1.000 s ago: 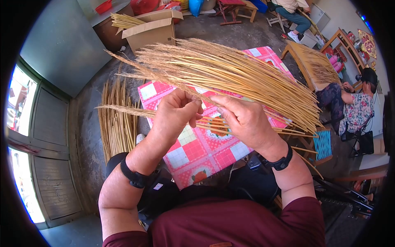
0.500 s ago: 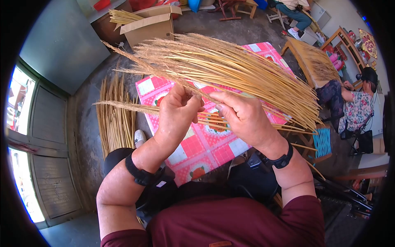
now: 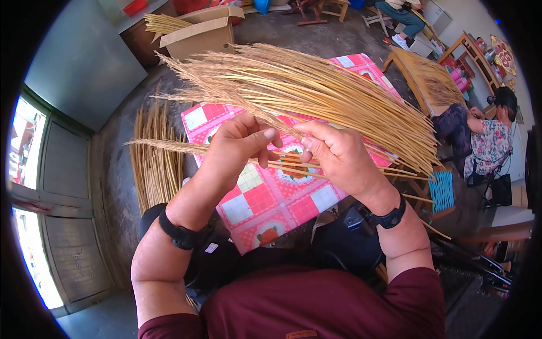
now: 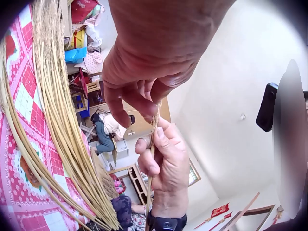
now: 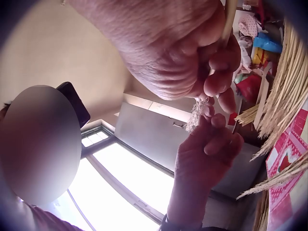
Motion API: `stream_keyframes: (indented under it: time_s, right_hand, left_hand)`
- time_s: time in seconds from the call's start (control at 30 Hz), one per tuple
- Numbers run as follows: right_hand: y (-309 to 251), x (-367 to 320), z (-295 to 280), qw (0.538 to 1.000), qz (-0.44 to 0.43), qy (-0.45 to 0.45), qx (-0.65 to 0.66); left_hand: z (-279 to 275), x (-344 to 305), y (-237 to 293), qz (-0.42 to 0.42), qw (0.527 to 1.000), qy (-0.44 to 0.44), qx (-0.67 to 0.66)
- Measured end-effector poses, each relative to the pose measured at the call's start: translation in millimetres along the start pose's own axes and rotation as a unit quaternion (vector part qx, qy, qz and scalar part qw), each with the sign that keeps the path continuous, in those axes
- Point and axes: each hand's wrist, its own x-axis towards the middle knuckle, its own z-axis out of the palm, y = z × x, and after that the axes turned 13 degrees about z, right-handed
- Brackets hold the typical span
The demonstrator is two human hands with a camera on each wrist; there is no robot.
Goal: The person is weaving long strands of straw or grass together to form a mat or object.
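Observation:
Between both hands a single dry reed stalk [image 4: 149, 192] is held up over the table, its feathery head [image 3: 265, 117] pointing left. My right hand [image 3: 344, 161] grips it just below the head, thumb and index finger pinching. My left hand [image 3: 234, 150] has its thumb and fingertips on the fluffy part, pinching it, as the left wrist view shows. Behind the hands a large bundle of reeds [image 3: 339, 104] lies across the pink checked tablecloth [image 3: 293, 212], heads to the left. A few loose reeds [image 3: 169, 146] lie under the hands.
More reeds [image 3: 155, 169] lie on the floor at left. An open cardboard box [image 3: 197, 42] with stalks stands at the back. At right sit a person in a floral shirt [image 3: 488, 144], a wooden table [image 3: 420, 73] and a blue woven stool [image 3: 442, 189]. Another person [image 3: 406, 20] sits farther back.
The held reed's head has shifted slightly right and now overlaps the bundle's heads more. The left hand's thumb has moved a little along the reed; the right hand keeps its grip.

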Motion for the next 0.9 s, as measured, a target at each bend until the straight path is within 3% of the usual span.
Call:
stream_keyframes:
  time_s: [0.13,0.27,0.73,0.9]
  right_hand:
    - [10,1,1,0.999,-0.028,0.019,0.015]
    - [5,-1,-2,1.000,0.022,-0.011,-0.013]
    - [9,7,6,0.995,-0.050,0.001,-0.083]
    - [10,7,8,0.996,-0.048,-0.011,-0.073]
  left_hand:
    - [5,-2,8,0.021,0.998,-0.003,-0.064]
    - [6,-2,8,0.015,0.998,0.024,-0.049]
    - [5,-6,10,0.000,0.999,0.031,0.011]
    - [2,-7,8,0.038,0.997,0.055,-0.040]
